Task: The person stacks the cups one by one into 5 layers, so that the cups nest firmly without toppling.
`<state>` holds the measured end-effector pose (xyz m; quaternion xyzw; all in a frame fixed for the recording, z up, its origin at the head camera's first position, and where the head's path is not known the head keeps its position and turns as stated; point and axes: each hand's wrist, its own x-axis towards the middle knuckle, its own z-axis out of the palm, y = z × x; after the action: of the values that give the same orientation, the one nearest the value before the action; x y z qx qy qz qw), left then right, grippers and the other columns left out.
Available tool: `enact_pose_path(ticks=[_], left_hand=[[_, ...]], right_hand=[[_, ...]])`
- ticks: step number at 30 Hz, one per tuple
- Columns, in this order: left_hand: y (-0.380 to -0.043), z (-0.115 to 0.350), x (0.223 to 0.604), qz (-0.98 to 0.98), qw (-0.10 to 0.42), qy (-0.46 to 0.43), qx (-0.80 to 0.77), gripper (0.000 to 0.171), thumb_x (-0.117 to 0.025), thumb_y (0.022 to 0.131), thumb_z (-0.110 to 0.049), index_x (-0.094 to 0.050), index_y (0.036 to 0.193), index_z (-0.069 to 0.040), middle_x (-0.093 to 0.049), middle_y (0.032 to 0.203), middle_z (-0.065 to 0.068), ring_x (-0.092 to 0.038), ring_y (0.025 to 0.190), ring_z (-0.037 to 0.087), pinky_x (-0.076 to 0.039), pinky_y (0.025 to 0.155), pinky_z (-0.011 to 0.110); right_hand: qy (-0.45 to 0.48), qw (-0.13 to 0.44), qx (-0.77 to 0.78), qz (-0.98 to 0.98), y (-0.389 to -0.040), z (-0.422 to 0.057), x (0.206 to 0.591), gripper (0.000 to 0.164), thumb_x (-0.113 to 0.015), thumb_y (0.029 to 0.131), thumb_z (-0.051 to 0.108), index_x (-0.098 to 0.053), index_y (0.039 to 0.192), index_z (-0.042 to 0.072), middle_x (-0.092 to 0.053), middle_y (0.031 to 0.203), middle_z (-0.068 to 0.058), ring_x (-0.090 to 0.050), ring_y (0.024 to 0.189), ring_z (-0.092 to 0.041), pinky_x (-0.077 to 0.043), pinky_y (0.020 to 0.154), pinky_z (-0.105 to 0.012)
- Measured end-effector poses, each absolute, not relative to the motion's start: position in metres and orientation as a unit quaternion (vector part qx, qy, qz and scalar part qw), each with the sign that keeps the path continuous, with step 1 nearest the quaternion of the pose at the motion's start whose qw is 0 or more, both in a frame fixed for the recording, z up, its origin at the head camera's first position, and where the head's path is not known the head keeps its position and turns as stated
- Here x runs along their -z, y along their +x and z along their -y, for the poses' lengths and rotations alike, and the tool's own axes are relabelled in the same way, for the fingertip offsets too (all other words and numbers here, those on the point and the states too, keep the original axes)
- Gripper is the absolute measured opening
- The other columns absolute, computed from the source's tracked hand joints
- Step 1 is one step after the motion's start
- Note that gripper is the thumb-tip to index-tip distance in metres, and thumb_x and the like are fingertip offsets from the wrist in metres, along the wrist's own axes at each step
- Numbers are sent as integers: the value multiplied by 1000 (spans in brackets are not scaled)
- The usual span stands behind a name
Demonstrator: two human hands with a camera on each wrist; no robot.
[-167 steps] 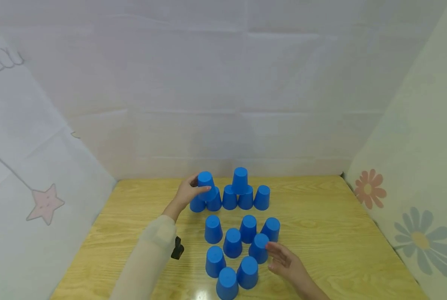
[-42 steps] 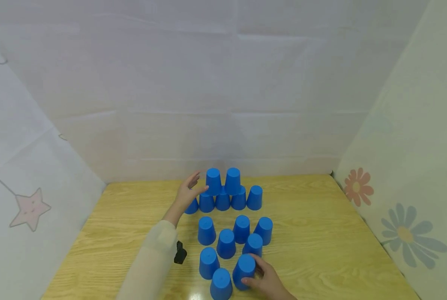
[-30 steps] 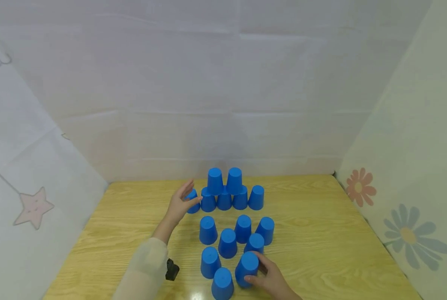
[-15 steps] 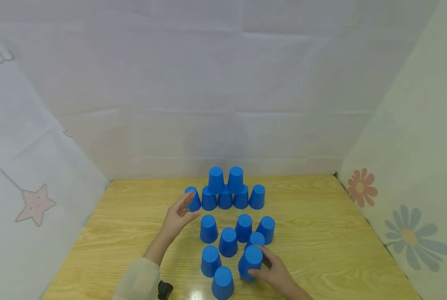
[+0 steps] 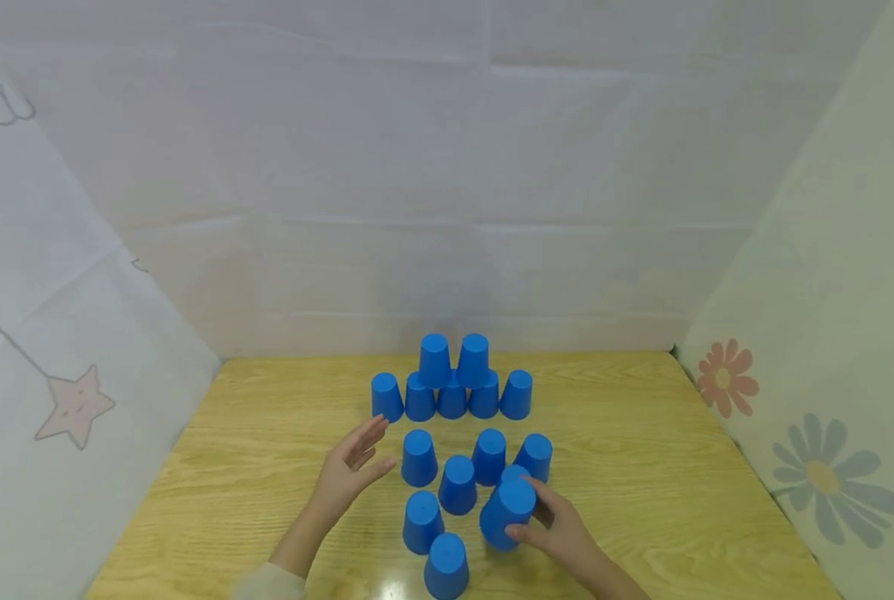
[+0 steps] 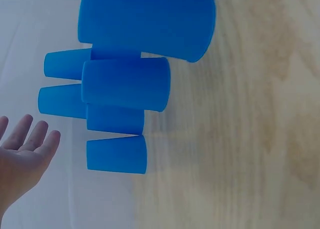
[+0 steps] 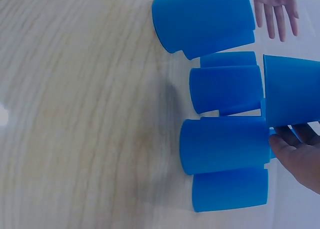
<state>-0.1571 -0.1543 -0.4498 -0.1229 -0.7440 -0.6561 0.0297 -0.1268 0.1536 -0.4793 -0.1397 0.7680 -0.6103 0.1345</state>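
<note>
My right hand (image 5: pixel 566 533) grips a blue plastic cup (image 5: pixel 508 512), bottom up and slightly tilted, thumb on its near side. In the right wrist view this cup (image 7: pixel 292 91) is raised higher than the cups standing on the table. It partly covers another blue cup (image 5: pixel 515 473) behind it in the head view. My left hand (image 5: pixel 345 475) holds nothing; its fingers are extended, left of an upturned cup (image 5: pixel 419 458). At the back stands a row of several upturned cups (image 5: pixel 516 395), with two cups (image 5: pixel 435 361) (image 5: pixel 473 361) side by side on top.
Between my hands several more upturned cups stand loosely spaced, among them a middle cup (image 5: pixel 457 485), a left cup (image 5: pixel 423 522) and the nearest cup (image 5: pixel 447 567). The wooden table (image 5: pixel 664 467) meets a pale cloth backdrop (image 5: pixel 447 275) behind and on both sides.
The cup my left hand held over the back row now rests on it. That hand has let go and drawn back toward me. My right hand has taken hold of a front cup and lifted it.
</note>
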Motion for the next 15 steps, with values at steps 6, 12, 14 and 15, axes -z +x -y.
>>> enact_pose_path(ticks=[6,12,14,15], left_hand=[[-147,156,465,735,9,-123,667,59,-65,76,-3,-38,128,-3,-40,127,17,-35,117,31,-28,93,48],[-138,151,472,735,-25,-115,668,60,-66,74,-3,-39,127,-3,-40,128,16,-34,118,31,-26,95,47],[-137,150,481,732,-35,-116,670,60,-66,74,-4,-39,127,-4,-40,128,14,-34,119,28,-26,95,45],[-137,150,485,731,-40,-118,670,60,-66,74,-4,-39,128,-5,-39,129,14,-34,119,27,-26,95,45]], right_hand=[[-156,121,613,-765,-135,-157,470,56,-65,77,17,-40,126,4,-43,124,-17,-37,114,-34,-31,92,-48],[-171,117,603,-770,-145,-164,459,59,-66,76,16,-38,127,2,-41,125,-19,-36,115,-36,-30,92,-48],[-174,116,594,-777,-148,-169,457,61,-66,76,17,-37,128,1,-41,125,-20,-36,114,-36,-30,92,-49],[-178,115,590,-779,-150,-172,456,61,-66,77,16,-36,128,0,-41,125,-20,-36,114,-37,-30,92,-49]])
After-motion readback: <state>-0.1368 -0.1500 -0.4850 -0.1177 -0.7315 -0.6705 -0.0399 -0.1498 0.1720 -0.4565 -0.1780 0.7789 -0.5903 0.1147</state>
